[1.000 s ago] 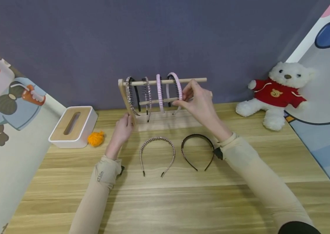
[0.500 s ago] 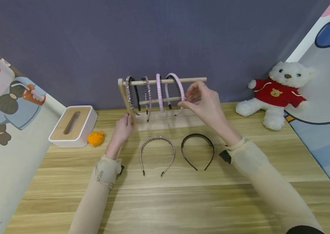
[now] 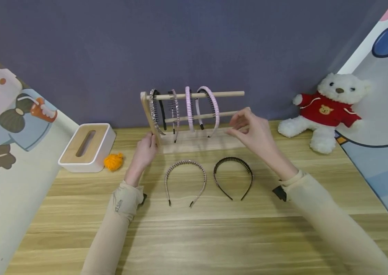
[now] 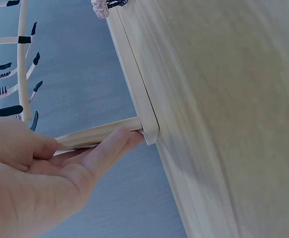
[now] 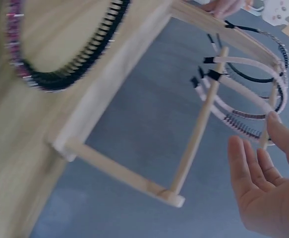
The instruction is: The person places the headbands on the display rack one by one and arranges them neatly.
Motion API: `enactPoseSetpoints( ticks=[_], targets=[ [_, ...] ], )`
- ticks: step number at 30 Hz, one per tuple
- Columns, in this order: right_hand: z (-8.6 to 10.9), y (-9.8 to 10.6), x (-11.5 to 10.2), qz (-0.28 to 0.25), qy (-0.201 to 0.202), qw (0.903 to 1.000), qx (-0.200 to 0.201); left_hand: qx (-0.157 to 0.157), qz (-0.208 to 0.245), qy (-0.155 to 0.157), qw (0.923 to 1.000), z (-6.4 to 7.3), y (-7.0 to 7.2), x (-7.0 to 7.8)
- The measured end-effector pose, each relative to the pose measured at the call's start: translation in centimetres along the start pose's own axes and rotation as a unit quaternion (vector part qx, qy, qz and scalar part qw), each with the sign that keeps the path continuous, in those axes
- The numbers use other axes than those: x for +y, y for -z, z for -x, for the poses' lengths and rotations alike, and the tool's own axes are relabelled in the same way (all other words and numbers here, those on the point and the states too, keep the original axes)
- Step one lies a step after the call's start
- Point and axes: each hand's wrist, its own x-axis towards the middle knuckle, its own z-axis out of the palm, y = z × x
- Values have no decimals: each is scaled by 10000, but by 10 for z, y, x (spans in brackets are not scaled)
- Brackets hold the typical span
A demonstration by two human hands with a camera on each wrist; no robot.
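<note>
A wooden headband rack [image 3: 229, 94] stands at the back of the table, with several headbands hung over its two rods. My left hand [image 3: 145, 150] grips the left upright post [image 4: 97, 135], thumb and fingers around its lower part. Just right of the outermost pink ribbed headband [image 3: 217, 110], my right hand [image 3: 256, 131] is held in the air, fingers loosely bent and nothing in them. A second pink headband [image 3: 189, 109] hangs beside it. Left of those hang a slim beaded headband [image 3: 177, 110] and a glittery one [image 3: 152, 110] with a black one [image 3: 161, 110].
On the table in front of the rack lie a beaded pinkish headband [image 3: 185, 162] and a black toothed headband [image 3: 232, 159]. A tissue box [image 3: 102, 152] and an orange yarn ball [image 3: 113, 162] are at left. A white teddy bear [image 3: 324, 110] sits at right.
My right hand has let go of the outermost pink headband and drawn away to the right and down. That headband now hangs on the rods by itself. The left hand stays on the post.
</note>
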Motion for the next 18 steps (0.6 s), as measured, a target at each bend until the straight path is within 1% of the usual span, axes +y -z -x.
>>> enactPoseSetpoints(
  ticks=[5,9,13,14,15,18],
  targets=[
    [12,2,16,146,-120,9994,-300,8,-55,8,10000,-1,-1,1],
    [24,1,30,422,-290,9970,-584,12,-60,5,10000,-1,-1,1],
    [37,-3,46,594,-428,9935,-869,8,74,-61,10000,0,-1,1],
    [41,-5,49,595,-443,9929,-934,10,122,-82,9999,0,-1,1],
    [44,-6,52,562,-461,9923,-1000,49,223,-164,9996,-1,-2,-3],
    [51,-9,59,562,-499,9904,-1164,41,280,-203,9994,-1,-2,-3]
  ],
)
